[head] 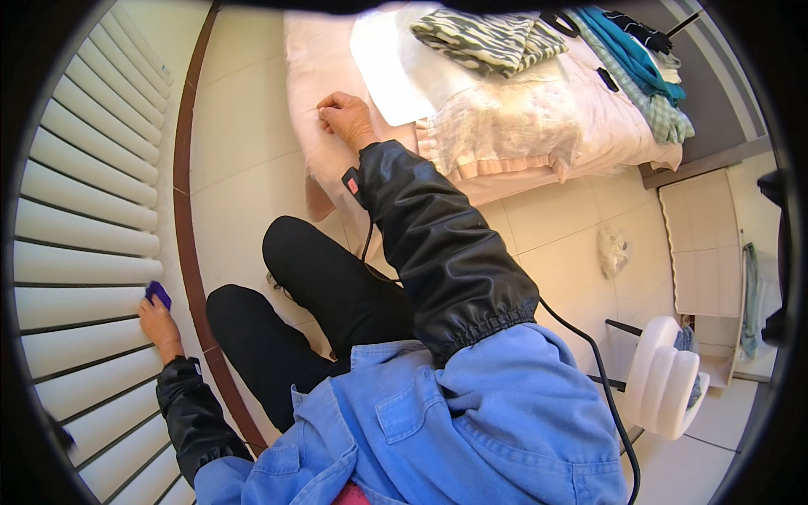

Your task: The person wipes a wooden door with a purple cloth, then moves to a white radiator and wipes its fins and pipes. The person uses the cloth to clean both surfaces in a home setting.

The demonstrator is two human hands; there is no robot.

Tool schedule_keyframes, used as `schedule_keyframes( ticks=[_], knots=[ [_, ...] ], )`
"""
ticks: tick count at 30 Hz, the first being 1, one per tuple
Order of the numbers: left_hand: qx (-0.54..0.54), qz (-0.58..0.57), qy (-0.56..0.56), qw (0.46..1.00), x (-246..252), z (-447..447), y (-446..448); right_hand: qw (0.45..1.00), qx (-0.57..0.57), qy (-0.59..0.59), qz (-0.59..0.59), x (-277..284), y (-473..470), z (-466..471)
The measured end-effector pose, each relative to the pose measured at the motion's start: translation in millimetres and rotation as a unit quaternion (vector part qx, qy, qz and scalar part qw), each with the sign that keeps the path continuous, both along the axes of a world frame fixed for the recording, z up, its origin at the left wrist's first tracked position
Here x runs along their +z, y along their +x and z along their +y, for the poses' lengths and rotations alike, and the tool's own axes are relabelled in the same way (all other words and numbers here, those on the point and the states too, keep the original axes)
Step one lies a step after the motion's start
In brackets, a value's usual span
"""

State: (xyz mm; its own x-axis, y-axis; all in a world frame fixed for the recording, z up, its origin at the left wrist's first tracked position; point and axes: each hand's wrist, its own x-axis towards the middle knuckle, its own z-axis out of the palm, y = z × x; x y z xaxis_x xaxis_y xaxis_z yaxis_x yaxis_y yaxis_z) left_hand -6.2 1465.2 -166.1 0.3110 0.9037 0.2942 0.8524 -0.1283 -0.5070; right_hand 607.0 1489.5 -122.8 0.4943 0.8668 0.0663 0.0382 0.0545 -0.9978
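My left hand is at the white radiator on the left, its fingers closed on a purple cloth that lies against the end of one radiator tube. Its sleeve is covered by a black oversleeve. At the upper middle, my right hand rests with curled fingers on the edge of a bed with a pink cover; nothing can be seen in it. A black cable runs from near the right wrist, past the arm, down to the lower right.
A folded zebra-patterned cloth and a ruffled pillow lie on the bed, with folded clothes at its far side. A white padded stool or chair stands at the right. A clear plastic bag lies on the tiled floor.
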Motion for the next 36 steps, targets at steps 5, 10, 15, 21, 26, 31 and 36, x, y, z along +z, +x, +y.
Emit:
schedule_keyframes(
  ticks=[5,10,15,21,26,31,36],
  knots=[
    [0.115,-0.081,-0.085,0.986,-50.5,12.3,-9.1,1.000,-0.004,-0.015,-0.011,2.0,0.4,-3.6],
    [0.004,-0.022,0.040,0.999,25.5,42.6,37.9,0.998,0.001,-0.033,-0.046,1.8,0.9,-3.8],
    [-0.040,-0.001,0.209,0.977,120.2,70.6,40.7,0.995,0.000,-0.035,-0.093,-3.1,1.0,-3.0],
    [-0.055,0.037,0.072,0.995,34.6,39.8,10.9,0.989,-0.017,-0.019,-0.144,-11.9,0.8,1.5],
    [-0.002,0.023,-0.062,0.998,-40.0,-16.5,-10.5,0.990,-0.020,-0.005,-0.137,-9.8,0.1,3.3],
    [0.143,-0.196,-0.039,0.969,-9.8,-30.8,9.1,0.987,-0.026,-0.013,-0.160,-4.5,-3.0,-2.5],
    [0.004,0.008,0.218,0.976,156.3,-28.3,-3.1,0.978,-0.035,-0.001,-0.207,-0.3,-6.5,-5.6]
  ],
)
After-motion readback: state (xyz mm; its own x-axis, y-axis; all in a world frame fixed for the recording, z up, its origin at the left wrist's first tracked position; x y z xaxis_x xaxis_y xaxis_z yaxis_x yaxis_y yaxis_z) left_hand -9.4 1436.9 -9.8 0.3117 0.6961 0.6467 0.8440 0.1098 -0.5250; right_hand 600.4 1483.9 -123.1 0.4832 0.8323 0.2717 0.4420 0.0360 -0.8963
